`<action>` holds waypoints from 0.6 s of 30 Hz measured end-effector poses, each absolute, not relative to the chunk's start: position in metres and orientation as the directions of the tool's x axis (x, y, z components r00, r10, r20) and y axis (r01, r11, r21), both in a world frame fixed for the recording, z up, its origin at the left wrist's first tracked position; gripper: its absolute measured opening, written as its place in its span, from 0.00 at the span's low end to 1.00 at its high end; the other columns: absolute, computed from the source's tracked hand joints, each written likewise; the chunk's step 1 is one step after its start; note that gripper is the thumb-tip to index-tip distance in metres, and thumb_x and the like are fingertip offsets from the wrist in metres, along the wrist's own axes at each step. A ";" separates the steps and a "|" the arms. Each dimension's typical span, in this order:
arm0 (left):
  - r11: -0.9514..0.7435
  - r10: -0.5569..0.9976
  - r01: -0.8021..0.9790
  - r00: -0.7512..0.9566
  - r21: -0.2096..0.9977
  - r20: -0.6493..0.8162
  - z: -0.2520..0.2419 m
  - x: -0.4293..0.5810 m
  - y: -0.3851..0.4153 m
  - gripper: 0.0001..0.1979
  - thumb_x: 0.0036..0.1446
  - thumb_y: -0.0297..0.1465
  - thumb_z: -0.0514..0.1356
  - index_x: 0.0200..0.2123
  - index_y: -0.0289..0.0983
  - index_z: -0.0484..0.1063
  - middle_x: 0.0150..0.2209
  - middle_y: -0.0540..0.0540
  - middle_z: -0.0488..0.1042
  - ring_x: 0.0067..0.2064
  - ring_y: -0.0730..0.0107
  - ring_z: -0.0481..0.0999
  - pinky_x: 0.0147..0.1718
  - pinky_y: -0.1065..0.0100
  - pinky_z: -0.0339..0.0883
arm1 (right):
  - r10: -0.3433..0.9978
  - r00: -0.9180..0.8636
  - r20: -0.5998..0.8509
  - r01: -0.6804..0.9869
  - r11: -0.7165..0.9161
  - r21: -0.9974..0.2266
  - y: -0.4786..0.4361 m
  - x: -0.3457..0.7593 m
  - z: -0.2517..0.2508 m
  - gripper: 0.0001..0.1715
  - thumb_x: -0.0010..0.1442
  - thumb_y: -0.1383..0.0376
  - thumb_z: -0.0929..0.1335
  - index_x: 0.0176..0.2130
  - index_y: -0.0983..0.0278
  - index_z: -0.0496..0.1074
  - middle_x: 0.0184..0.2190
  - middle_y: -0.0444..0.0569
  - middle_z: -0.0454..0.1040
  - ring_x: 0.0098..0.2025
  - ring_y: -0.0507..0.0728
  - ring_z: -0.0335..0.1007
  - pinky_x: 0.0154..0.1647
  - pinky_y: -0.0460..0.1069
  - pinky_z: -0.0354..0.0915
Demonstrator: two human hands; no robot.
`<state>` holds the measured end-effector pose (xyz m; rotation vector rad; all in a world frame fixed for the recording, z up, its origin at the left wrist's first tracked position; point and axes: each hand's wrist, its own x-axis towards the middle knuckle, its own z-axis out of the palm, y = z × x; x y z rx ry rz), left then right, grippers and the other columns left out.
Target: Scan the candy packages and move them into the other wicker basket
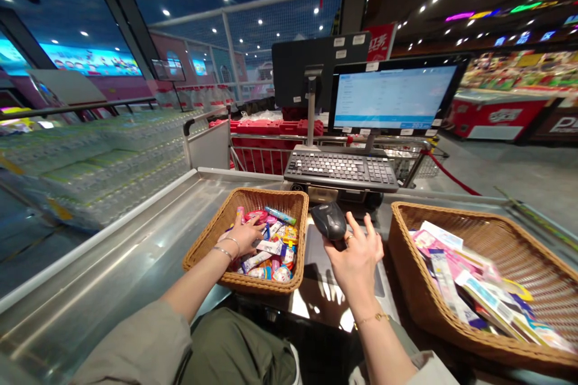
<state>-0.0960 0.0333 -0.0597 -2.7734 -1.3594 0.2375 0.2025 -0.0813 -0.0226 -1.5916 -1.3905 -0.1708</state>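
My left hand [246, 234] reaches into a wicker basket [212, 234] full of small colourful packets [271, 249], and its fingers curl down onto them; what they grip is hidden. My right hand [356, 252] is closed around the grip of a black handheld barcode scanner [329, 219], held upright over the counter between the two baskets. A second, larger wicker basket [406, 289] to the right holds several flat colourful packages [460, 280].
A keyboard [341, 167] and lit monitor [392, 96] stand behind the baskets. A steel checkout counter [126, 258] runs to the left beside stacked bottled water [94, 156]. Red shopping baskets [271, 132] sit behind.
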 end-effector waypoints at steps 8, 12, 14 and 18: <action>-0.622 0.782 0.778 0.615 -0.084 -0.101 -0.061 -0.092 0.032 0.03 0.50 0.31 0.66 0.31 0.42 0.77 0.56 0.48 0.75 0.68 0.45 0.54 0.60 0.28 0.23 | 0.683 0.331 0.652 0.819 0.136 -0.558 -0.083 0.204 -0.022 0.09 0.55 0.60 0.68 0.34 0.62 0.75 0.57 0.54 0.71 0.67 0.70 0.50 0.62 0.71 0.44; -0.595 0.803 0.801 0.590 -0.064 -0.082 -0.048 -0.083 0.029 0.06 0.54 0.36 0.64 0.37 0.45 0.78 0.46 0.49 0.81 0.63 0.49 0.64 0.60 0.29 0.22 | 0.686 0.332 0.648 0.824 0.123 -0.553 -0.083 0.207 -0.024 0.09 0.55 0.60 0.68 0.34 0.62 0.75 0.57 0.53 0.71 0.67 0.70 0.49 0.63 0.71 0.43; -0.578 0.816 0.814 0.575 -0.061 -0.063 -0.040 -0.078 0.027 0.08 0.56 0.37 0.63 0.40 0.46 0.78 0.45 0.48 0.81 0.60 0.52 0.69 0.61 0.31 0.22 | 0.686 0.330 0.649 0.828 0.121 -0.548 -0.083 0.208 -0.024 0.09 0.55 0.60 0.68 0.34 0.63 0.75 0.58 0.53 0.71 0.67 0.69 0.49 0.63 0.71 0.43; -0.547 0.836 0.834 0.548 -0.067 -0.005 -0.027 -0.068 0.026 0.10 0.58 0.37 0.61 0.43 0.48 0.77 0.49 0.47 0.80 0.58 0.53 0.71 0.61 0.32 0.19 | 0.676 0.332 0.657 0.828 0.124 -0.547 -0.084 0.210 -0.024 0.08 0.55 0.61 0.68 0.33 0.63 0.75 0.58 0.54 0.71 0.67 0.70 0.49 0.63 0.71 0.43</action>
